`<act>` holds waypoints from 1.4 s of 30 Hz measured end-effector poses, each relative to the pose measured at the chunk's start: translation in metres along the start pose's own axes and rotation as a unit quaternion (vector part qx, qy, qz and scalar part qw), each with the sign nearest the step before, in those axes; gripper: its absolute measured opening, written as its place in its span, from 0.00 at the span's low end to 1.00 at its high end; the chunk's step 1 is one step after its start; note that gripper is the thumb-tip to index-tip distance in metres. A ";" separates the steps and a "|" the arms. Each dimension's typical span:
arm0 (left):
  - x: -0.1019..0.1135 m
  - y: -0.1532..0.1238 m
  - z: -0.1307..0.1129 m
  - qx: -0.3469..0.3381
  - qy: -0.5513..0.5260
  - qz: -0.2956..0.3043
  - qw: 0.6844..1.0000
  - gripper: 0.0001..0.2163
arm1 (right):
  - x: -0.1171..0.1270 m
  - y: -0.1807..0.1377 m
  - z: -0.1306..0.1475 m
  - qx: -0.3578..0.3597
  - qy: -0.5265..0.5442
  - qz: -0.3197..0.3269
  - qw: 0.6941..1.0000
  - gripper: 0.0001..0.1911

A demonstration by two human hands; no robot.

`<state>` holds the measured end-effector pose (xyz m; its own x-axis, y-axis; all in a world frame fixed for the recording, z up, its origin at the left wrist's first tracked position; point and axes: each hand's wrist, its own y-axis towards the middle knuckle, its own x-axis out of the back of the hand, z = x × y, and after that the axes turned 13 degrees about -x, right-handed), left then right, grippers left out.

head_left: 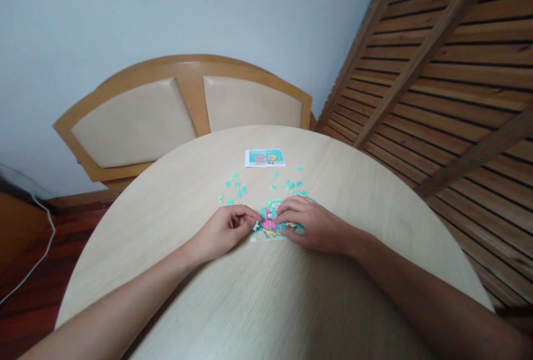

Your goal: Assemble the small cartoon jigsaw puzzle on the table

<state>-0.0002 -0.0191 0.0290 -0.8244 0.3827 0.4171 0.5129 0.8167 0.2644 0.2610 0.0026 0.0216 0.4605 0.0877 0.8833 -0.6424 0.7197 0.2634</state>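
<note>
Worktop (233,310): pale wood with a rounded far edge, it filled the lower middle of the frame.
Forearms (137,294): one came in from the lower left corner, the other from the lower right.
Left hand (225,231): just left of the frame's centre line, below mid-height; its grip was pressed together, thumb and forefinger pinching a small pale piece (255,227) beside the puzzle's left edge.
Right hand (318,222): just right of the centre line; its grip was spread, fingers and thumb apart over the puzzle's right part.
Puzzle (270,226): partly joined, it lay flat between the hands, below the middle of the frame; a pink figure showed plainly, while the right side was partly hidden.
Loose pieces (237,184): teal, they lay scattered in two groups, above the left hand and above the right.
Picture card (265,158): it lay flat near the worktop's far edge, showing a pink and a yellow figure on teal.
Seat back (194,80): cream panels in a wooden frame, upper left of centre.
Slatted wood (453,66): it slanted across the upper right.
Wall (200,5): pale, along the top.
</note>
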 end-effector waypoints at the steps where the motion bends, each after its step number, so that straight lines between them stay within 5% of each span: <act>1: -0.001 0.000 -0.001 -0.001 0.003 0.007 1.000 0.12 | -0.001 0.000 0.001 0.002 0.001 0.002 1.000 0.11; 28: -0.006 -0.005 -0.006 -0.043 0.207 0.063 0.975 0.05 | -0.007 -0.001 0.010 0.016 0.013 0.037 0.999 0.18; 42: 0.008 -0.003 0.000 -0.052 0.240 0.015 0.969 0.07 | -0.006 -0.001 0.010 0.012 0.017 0.044 0.999 0.18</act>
<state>-0.0087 -0.0181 0.0313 -0.6149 0.1397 0.7762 0.5772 0.7503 0.3222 0.2524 -0.0055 0.0199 0.4211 0.1735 0.8902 -0.6958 0.6914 0.1944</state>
